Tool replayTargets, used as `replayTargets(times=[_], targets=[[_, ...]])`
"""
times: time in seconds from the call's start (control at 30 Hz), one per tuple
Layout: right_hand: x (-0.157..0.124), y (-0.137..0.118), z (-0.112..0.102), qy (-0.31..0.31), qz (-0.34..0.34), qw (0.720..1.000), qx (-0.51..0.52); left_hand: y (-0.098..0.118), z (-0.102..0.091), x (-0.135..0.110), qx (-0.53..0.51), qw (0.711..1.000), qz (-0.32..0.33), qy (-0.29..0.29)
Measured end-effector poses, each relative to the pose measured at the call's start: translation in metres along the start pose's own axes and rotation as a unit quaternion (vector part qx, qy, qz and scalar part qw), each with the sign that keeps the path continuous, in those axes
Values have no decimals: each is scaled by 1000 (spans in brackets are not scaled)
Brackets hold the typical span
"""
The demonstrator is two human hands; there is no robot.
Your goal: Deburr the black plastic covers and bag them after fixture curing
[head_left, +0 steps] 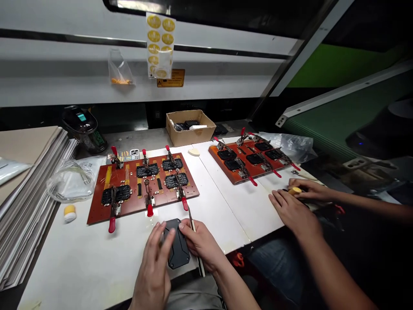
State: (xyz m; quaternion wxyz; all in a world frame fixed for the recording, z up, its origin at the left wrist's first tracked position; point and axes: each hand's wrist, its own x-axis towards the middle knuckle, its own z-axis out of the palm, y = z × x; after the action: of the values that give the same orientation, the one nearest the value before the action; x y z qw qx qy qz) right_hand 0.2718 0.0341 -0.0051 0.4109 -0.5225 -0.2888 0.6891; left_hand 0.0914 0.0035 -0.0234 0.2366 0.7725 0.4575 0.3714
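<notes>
A black phone case (177, 249) lies flat on the white table (80, 262) near its front edge. My left hand (155, 267) rests over its left side with fingers laid on it. My right hand (201, 243) grips its right edge and also pinches a thin tweezer-like tool (195, 234). Just beyond stands a red-brown jig board (97, 211) with red-handled toggle clamps (112, 224) holding several black cases (147, 170).
A co-worker's two hands (293, 206) work at the right, one holding a small yellow piece (296, 190), beside a second clamp board (226, 151). A cardboard box (190, 134), stacked boards (26, 181), plastic bags (69, 183) and a yellow-capped roll (69, 212) surround the area.
</notes>
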Motion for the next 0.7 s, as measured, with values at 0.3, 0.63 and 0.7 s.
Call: replayTargets(times=[0.3, 0.63, 0.7], targets=[[-4, 3, 11, 79, -88, 968, -219, -21, -9, 0, -419, 826, -376, -30], [-21, -24, -56, 314, -146, 858, -379, -28, -28, -9, -128, 947, -292, -44], [-16, -26, -70, 348, -122, 831, -416, -29, -41, -15, -47, 963, -265, 3]])
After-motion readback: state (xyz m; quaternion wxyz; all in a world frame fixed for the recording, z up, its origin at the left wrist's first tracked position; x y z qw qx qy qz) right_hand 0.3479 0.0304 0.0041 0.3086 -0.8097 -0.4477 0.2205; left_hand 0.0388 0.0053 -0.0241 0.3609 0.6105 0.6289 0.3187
